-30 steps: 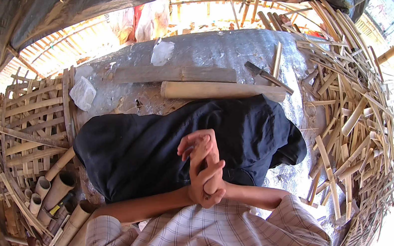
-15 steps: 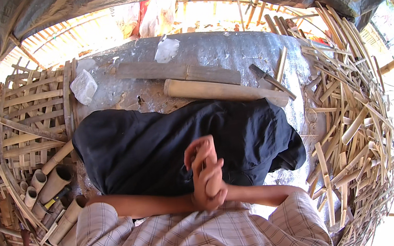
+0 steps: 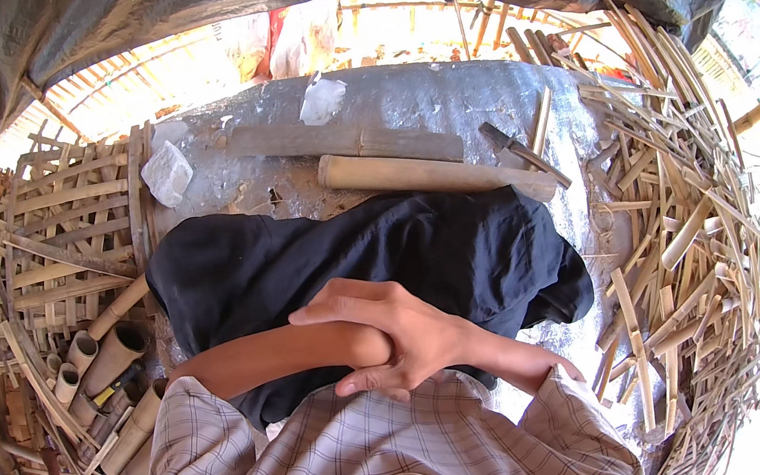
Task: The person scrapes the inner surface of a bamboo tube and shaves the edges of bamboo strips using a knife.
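Observation:
My right hand (image 3: 416,322) is closed around my bent left wrist, in front of my body and above my lap. One of its fingers reaches out to the left, and its thumb side shows lower down. My left hand (image 3: 368,344) is bent over at the wrist inside that grip; its fingers are hidden. No tool is visible in either hand. Black cloth (image 3: 305,258) covers my folded legs just beyond the hands. Past my knees, a pale bamboo pole (image 3: 420,174) and a flatter grey-brown bamboo piece (image 3: 337,141) lie on the grey sheet (image 3: 228,191).
A dark-bladed knife (image 3: 524,154) rests by the pole's right end. Split bamboo strips (image 3: 679,293) are heaped on the right. A woven bamboo panel (image 3: 67,223) and cut bamboo tubes (image 3: 115,357) lie on the left. Two clear plastic bags (image 3: 167,173) sit at the far side.
The hands were clasped upright, palm to palm with fingers up. Now the right hand has come over the left wrist, and the left hand has folded down out of sight.

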Demonstrator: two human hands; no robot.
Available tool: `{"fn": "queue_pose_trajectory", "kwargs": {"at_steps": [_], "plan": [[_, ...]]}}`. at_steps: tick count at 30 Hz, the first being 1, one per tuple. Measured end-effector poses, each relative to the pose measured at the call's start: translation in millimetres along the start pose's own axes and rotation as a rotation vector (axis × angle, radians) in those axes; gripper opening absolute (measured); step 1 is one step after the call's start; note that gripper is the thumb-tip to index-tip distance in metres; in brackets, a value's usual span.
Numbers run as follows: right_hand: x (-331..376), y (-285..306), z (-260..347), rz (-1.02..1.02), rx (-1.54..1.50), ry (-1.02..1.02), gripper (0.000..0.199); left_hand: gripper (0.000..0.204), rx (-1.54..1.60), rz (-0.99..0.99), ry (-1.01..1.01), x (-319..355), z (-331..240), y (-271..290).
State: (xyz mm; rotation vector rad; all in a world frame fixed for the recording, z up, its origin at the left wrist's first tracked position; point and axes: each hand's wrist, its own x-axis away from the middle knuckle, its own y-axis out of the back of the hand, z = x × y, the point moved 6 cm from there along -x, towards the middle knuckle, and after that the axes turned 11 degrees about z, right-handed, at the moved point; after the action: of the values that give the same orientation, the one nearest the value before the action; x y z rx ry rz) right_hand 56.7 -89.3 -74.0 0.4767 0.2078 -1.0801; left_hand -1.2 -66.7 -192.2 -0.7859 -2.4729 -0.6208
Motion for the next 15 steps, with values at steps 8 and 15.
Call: {"fn": "queue_pose_trajectory", "kwargs": {"at_steps": [8, 15], "plan": [[13.6, 2.3, 19.0, -0.425, 0.051, 0.166, 0.05, 0.054, 0.344, -0.3, -0.554, -5.6, -31.8, -0.1], [14.7, -8.4, 28.6, -0.561, 0.106, 0.23, 0.053, 0.054, 0.35, -0.346, -0.629, -3.0, -34.3, -1.3]]}}
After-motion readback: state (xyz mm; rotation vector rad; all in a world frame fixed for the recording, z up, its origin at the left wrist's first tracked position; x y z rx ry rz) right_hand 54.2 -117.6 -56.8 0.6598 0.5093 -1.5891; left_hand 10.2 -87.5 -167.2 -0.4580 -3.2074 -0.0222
